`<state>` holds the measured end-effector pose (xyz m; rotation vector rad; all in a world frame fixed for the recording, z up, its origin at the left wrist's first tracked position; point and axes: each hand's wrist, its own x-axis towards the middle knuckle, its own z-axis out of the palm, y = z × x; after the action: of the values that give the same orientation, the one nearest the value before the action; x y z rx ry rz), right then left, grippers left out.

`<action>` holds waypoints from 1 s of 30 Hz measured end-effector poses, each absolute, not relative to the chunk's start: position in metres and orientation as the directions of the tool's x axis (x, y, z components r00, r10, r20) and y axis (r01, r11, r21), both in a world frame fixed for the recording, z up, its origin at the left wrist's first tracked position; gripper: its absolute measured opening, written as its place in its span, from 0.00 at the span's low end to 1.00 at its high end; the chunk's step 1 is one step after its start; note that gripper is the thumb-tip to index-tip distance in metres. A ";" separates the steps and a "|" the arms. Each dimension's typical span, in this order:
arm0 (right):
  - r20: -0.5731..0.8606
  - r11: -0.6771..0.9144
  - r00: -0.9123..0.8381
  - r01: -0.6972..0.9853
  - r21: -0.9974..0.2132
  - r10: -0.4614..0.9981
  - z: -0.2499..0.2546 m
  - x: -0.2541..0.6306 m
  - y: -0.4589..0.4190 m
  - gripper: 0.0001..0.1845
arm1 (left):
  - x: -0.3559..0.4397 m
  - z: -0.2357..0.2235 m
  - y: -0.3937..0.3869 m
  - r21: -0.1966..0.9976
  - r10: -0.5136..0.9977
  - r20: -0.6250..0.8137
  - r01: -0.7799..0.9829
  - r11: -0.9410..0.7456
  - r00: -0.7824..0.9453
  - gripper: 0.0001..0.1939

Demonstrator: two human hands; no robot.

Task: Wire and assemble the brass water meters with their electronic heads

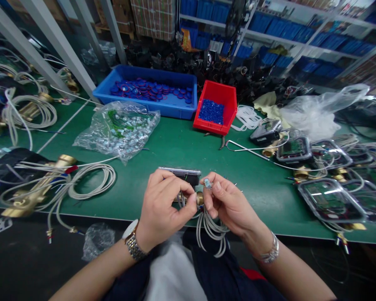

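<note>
1. While a large brass fitting (37, 188) is lying at the far left of the green surface (172, 142), a grey cable coil (94, 184) is resting just beside it, on its right.
2. Farther right, a clear bag (117, 129) is lying on the surface, holding many light-blue connectors and some green wires.
3. Behind that bag, a blue bin (175, 111) is standing with blue and red discs scattered inside.
4. Nearer the person, the left hand (164, 207), with a watch (132, 236) on its wrist, is curling its fingers toward the thumb; whether it is gripping anything, one cannot tell.
5. Just beyond that hand, a dark case (192, 179) with a clear rim is sitting on the surface, partly hidden, and a brass part (199, 198) is showing between the two hands.
6. Below the brass part, a bundle of looped grey cable (211, 238) is hanging past the surface's front edge.
7. At the back, a red bin (217, 126) is holding small blue pieces and standing next to the blue bin.
8. The right hand (228, 200), wearing a bracelet (271, 250), is pinching a small light-blue connector (207, 183) between thumb and fingers, close to the dark case.
9. On the right, a whitish plastic bag (322, 110) is lying behind several clear-lidded cases (332, 200) with cables.
</note>
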<state>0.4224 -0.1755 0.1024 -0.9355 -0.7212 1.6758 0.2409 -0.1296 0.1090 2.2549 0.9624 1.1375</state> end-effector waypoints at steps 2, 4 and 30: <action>-0.231 -0.280 -0.159 -0.479 -0.832 0.960 0.101 0.422 -0.175 0.19 | 0.241 0.110 -0.130 0.638 0.745 0.516 0.391 -0.663 0.422 0.05; -0.223 -0.274 -0.162 -0.466 -0.841 0.961 0.099 0.422 -0.175 0.19 | 0.240 0.110 -0.129 0.638 0.747 0.516 0.395 -0.661 0.419 0.05; -0.238 -0.265 -0.117 -0.447 -0.854 0.964 0.099 0.410 -0.170 0.24 | 0.243 0.102 -0.121 0.777 0.820 0.364 0.343 -0.529 0.441 0.13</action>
<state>0.4101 -0.1697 0.0986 -0.9935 -0.7479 1.6280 0.2426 -0.1212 0.1016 2.0760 0.9717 0.9972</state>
